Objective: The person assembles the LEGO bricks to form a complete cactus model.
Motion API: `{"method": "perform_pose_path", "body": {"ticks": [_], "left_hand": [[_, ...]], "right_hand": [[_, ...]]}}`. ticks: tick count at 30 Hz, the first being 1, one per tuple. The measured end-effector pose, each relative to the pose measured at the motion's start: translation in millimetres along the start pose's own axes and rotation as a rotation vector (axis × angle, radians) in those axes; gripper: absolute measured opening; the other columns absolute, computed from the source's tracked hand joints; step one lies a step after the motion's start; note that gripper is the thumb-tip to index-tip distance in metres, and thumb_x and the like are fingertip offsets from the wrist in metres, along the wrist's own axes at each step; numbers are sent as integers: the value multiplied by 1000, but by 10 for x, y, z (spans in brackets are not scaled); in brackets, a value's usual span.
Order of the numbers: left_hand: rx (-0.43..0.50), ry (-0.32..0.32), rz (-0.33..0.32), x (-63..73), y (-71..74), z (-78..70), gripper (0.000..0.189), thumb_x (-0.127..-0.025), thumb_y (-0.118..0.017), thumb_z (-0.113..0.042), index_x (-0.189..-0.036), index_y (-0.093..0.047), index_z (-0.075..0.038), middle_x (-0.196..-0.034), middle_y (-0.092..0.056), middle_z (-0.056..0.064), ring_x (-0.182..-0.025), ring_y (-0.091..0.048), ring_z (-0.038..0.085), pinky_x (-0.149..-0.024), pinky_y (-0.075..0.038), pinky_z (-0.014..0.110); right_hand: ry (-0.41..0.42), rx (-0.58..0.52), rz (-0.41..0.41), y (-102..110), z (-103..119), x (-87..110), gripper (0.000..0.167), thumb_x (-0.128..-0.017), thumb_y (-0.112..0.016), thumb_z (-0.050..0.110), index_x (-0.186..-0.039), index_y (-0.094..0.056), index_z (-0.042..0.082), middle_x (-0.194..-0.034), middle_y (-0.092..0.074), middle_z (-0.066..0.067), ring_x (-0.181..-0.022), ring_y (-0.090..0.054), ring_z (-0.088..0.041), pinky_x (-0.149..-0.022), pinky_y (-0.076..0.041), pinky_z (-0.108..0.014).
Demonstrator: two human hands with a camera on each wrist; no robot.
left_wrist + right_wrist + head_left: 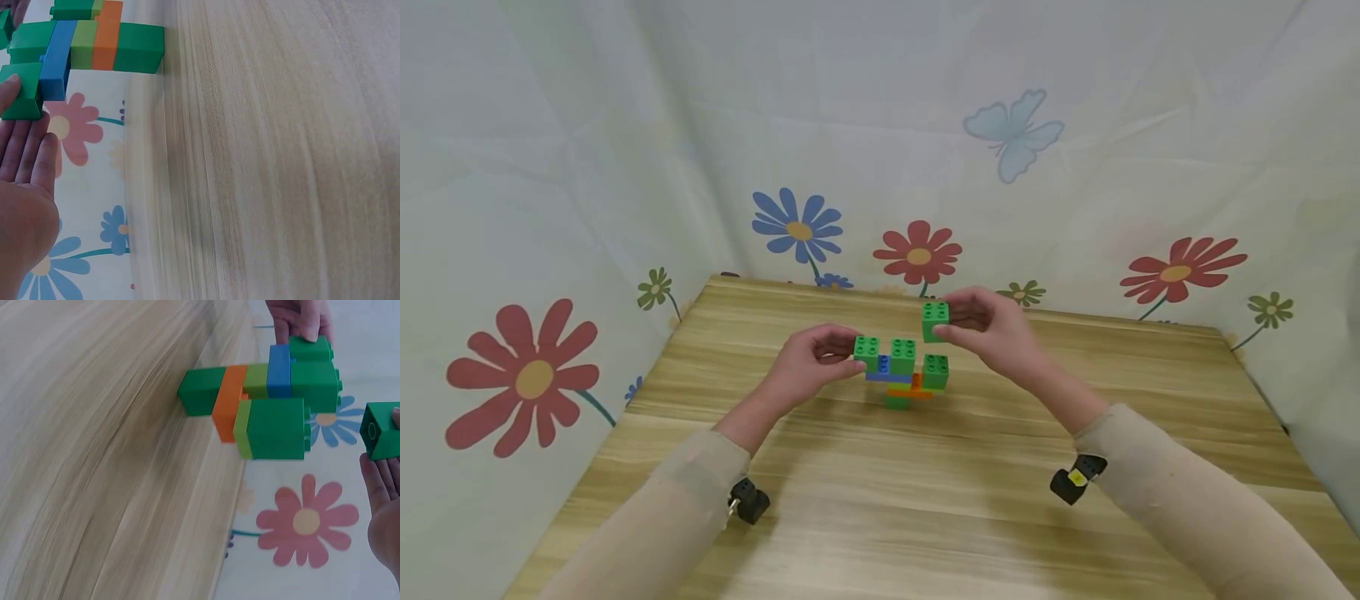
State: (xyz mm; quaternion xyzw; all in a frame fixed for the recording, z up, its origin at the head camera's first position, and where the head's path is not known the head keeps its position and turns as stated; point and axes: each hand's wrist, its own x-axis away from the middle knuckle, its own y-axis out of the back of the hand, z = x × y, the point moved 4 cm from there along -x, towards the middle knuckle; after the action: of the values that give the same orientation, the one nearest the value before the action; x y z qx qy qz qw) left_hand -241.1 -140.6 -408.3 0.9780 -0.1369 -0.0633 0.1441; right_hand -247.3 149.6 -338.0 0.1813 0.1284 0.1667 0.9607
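A structure of toy building bricks stands on the table: a green brick (203,391) at the bottom, an orange plate (230,403), lime plates, a blue plate (58,60) and green bricks higher up. My left hand (797,367) pinches the green brick (867,352) at the structure's left end, thumb on the near side. Another green brick (936,322) is in my right hand (997,335), between thumb and fingers, raised above the structure's right side with its studs up. Below it sits the right-hand green brick (277,429) on a lime plate (242,429).
The wood-grain table (880,500) runs back to a white cloth backdrop (865,108) printed with flowers and a butterfly. Small black cameras (750,501) are strapped to both sleeved wrists.
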Motion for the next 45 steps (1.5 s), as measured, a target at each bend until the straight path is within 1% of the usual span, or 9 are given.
{"method": "perform_pose_path", "body": {"ticks": [8,14,19,26,32,37,45], "left_hand": [[6,-1,3,7,5,13,42,-92,-87,-13,-131,-71,-7,-126,-74,10,-116,-72,28,-96,-63,33],[-4,1,9,6,3,12,43,-93,-87,-15,-131,-71,-8,-126,-74,10,-118,-72,27,-97,-62,35],[-10,1,9,6,0,5,43,-93,-87,-16,-132,-71,-8,-126,-74,9,-118,-72,27,-97,-62,35],[-6,11,10,5,-5,2,42,-93,-86,-15,-132,-71,-7,-127,-73,10,-118,-72,27,-97,-63,35],[-13,11,9,7,-4,-4,43,-93,-86,-17,-132,-71,-8,-127,-73,9,-119,-72,27,-98,-62,36],[-13,10,12,17,-4,-24,43,-93,-86,-17,-132,-71,-8,-128,-73,10,-119,-71,27,-98,-62,36],[-19,15,5,19,-3,-25,42,-94,-86,-17,-132,-71,-8,-127,-73,9,-119,-71,27,-98,-62,36]], "right_hand": [[44,-80,4,-192,91,-57,39,-95,-80,3,-131,-64,-2,-121,-75,-17,-110,-74,-28,-96,-61,-25],[72,-115,1,-279,101,-86,36,-95,-80,3,-127,-64,-1,-119,-75,-17,-109,-74,-28,-97,-61,-28],[57,-111,2,-334,73,-97,35,-97,-80,6,-127,-64,0,-118,-74,-16,-109,-74,-28,-98,-61,-28],[19,-116,2,-388,19,-82,38,-98,-80,8,-131,-63,2,-123,-74,-15,-115,-73,-29,-99,-60,-28],[30,-124,7,-426,-7,-65,38,-98,-78,6,-133,-63,1,-124,-73,-16,-117,-73,-30,-99,-60,-30],[43,-135,10,-444,-32,-49,36,-97,-79,5,-130,-64,0,-121,-74,-17,-114,-73,-31,-98,-60,-29],[65,-83,11,-445,-38,-33,34,-96,-81,6,-126,-67,2,-118,-74,-14,-114,-73,-29,-101,-59,-28]]}}
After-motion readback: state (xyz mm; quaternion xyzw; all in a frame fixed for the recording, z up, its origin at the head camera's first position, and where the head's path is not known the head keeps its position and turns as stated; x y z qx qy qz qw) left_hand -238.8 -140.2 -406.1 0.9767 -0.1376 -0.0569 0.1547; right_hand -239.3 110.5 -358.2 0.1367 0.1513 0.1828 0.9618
